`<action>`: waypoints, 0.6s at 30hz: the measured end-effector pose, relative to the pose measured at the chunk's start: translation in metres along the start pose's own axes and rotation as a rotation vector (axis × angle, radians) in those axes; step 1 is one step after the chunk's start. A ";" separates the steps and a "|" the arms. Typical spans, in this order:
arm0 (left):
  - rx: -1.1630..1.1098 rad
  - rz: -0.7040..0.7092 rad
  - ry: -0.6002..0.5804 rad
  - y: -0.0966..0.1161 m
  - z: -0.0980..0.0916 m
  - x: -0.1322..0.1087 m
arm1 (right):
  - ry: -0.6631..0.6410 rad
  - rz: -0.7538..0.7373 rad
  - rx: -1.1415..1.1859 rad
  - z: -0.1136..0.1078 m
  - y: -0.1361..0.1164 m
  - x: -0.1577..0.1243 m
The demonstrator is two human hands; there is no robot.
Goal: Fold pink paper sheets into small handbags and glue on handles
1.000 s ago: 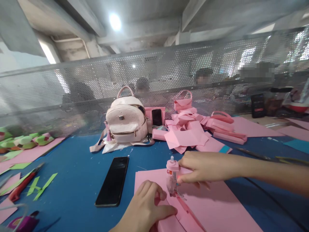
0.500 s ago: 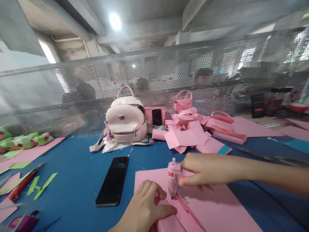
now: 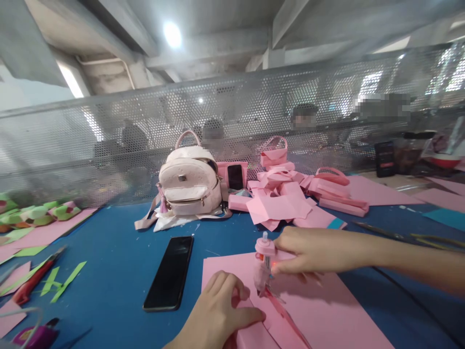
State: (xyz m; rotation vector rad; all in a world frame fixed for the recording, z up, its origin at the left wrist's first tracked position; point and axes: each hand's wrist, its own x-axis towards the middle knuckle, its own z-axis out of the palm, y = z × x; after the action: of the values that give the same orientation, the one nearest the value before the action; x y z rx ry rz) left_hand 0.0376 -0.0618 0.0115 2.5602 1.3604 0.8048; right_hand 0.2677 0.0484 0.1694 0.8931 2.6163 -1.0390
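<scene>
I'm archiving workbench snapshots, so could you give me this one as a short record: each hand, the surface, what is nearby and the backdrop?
Left hand: thumb and curled fingers on a folded pink paper piece
Right hand: holds a pink plastic glue gun, nozzle down
Under the hands: flat pink paper sheet
Surface: blue tabletop
Left of the sheet: black rectangular smartphone
Farther back: cream backpack, heap of pink paper pieces
Backdrop: grey perforated metal screen
</scene>
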 end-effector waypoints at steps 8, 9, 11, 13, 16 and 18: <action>0.019 0.063 -0.016 -0.001 0.001 -0.001 | 0.298 0.063 0.216 -0.014 0.022 -0.029; 0.022 0.090 -0.027 -0.001 -0.002 -0.001 | 0.329 0.061 0.220 -0.014 0.026 -0.034; 0.010 0.117 -0.057 0.001 -0.007 -0.002 | 0.364 0.080 0.231 -0.014 0.034 -0.044; -0.016 0.118 -0.075 0.004 -0.011 -0.002 | 0.354 0.116 0.267 -0.012 0.043 -0.055; -0.069 0.105 -0.067 0.008 -0.015 0.000 | 0.277 0.151 0.325 0.002 0.056 -0.072; -0.106 0.094 -0.076 0.011 -0.017 0.001 | 0.267 0.163 0.338 0.022 0.065 -0.082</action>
State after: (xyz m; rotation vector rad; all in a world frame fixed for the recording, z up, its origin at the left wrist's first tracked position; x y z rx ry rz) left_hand 0.0375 -0.0693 0.0301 2.5610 1.1512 0.7635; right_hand 0.3706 0.0325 0.1473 1.3824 2.5533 -1.4299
